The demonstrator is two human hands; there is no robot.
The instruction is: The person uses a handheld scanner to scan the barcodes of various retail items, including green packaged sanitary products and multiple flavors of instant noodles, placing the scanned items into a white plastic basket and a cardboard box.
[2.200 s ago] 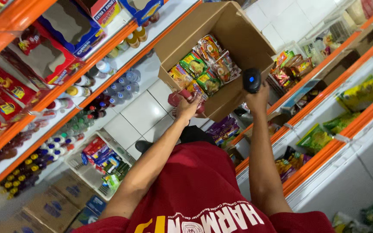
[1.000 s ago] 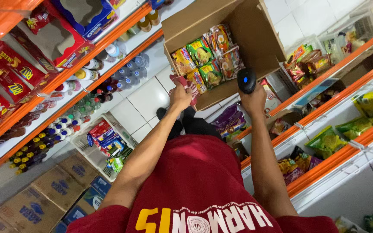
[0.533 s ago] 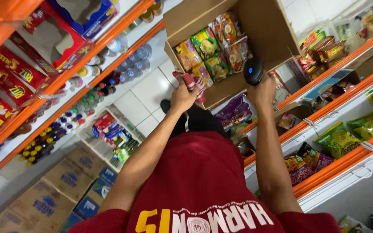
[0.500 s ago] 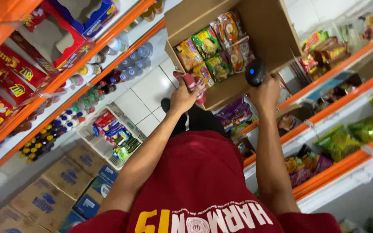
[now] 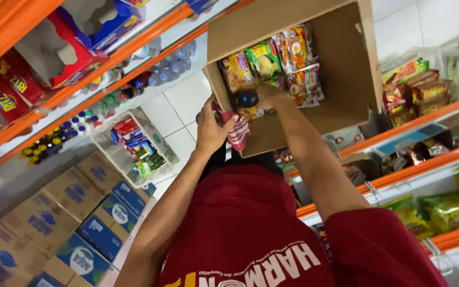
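Note:
An open brown cardboard box [image 5: 346, 64] lies ahead of me with its opening facing me, and several colourful noodle packets [image 5: 272, 58] are stacked inside. My left hand [image 5: 211, 127] is at the box's lower front edge, gripping a red and white packet [image 5: 238, 133]. My right hand [image 5: 273, 96] reaches into the box and holds a black handheld scanner [image 5: 245, 99] against the packets. My red shirt fills the bottom of the view.
Orange shelves on the left carry boxes and rows of small bottles [image 5: 107, 101]. A white wire basket [image 5: 134, 149] of packets stands on the tiled floor. Stacked cartons [image 5: 70, 212] sit lower left. Shelves on the right hold snack bags [image 5: 426, 212].
My right hand has carried the scanner left and down into the box, up to the noodle packets. My left hand stays at the box edge with the packet.

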